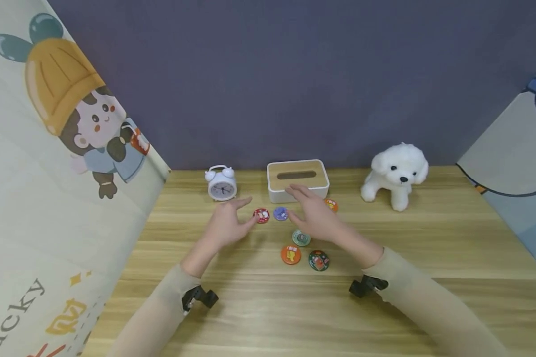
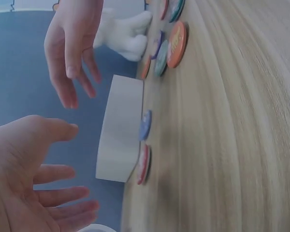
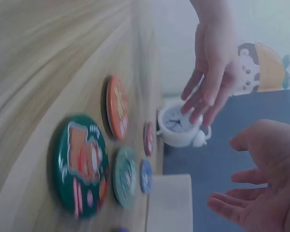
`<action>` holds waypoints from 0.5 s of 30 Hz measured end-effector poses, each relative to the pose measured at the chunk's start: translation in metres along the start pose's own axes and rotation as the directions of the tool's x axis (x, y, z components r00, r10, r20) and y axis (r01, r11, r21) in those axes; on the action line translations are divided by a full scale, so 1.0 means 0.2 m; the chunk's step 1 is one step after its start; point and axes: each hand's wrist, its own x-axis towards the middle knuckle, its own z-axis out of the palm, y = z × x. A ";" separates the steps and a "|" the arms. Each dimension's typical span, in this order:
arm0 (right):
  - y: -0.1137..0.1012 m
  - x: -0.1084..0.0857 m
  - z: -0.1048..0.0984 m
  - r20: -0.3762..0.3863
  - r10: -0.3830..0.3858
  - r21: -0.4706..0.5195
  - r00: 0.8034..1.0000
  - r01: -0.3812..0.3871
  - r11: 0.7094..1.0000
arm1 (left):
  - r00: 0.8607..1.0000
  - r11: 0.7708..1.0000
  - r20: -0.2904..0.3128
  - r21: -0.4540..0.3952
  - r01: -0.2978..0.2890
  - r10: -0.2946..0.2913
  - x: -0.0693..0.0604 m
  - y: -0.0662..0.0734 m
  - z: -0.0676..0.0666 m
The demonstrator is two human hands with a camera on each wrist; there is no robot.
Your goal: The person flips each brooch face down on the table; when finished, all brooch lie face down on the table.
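My left hand (image 1: pixel 227 224) hovers above the table, fingers extended and holding nothing. Its thumb tip overlaps the edge of a red round badge (image 1: pixel 261 215) in the head view, but the left wrist view shows the hand raised. Beside that lies a blue-purple badge (image 1: pixel 281 213). My right hand (image 1: pixel 318 214) is also raised, fingers loosely straight and nothing in them, in front of a white tissue box (image 1: pixel 297 196) with a wooden lid. Nearer me lie a pale green badge (image 1: pixel 301 238), an orange badge (image 1: pixel 291 254) and a dark green badge (image 3: pixel 82 166).
A white alarm clock (image 1: pixel 222 184) stands left of the box, and a white plush dog (image 1: pixel 395 173) stands to the right. Another orange badge (image 1: pixel 332 205) is partly covered by the right hand. A dark wall (image 1: pixel 295 84) rises behind the wooden table (image 1: pixel 259 307).
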 end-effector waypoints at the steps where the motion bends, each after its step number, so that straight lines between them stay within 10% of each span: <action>1: -0.01 0.02 0.02 0.008 -0.006 0.009 1.000 0.006 1.000 | 1.000 1.000 0.006 -0.002 0.005 -0.005 0.01 -0.01 0.01; 15: -0.07 0.19 0.27 0.085 -0.019 0.038 0.996 0.016 0.999 | 0.991 0.993 0.082 -0.052 0.107 -0.102 0.07 -0.12 0.09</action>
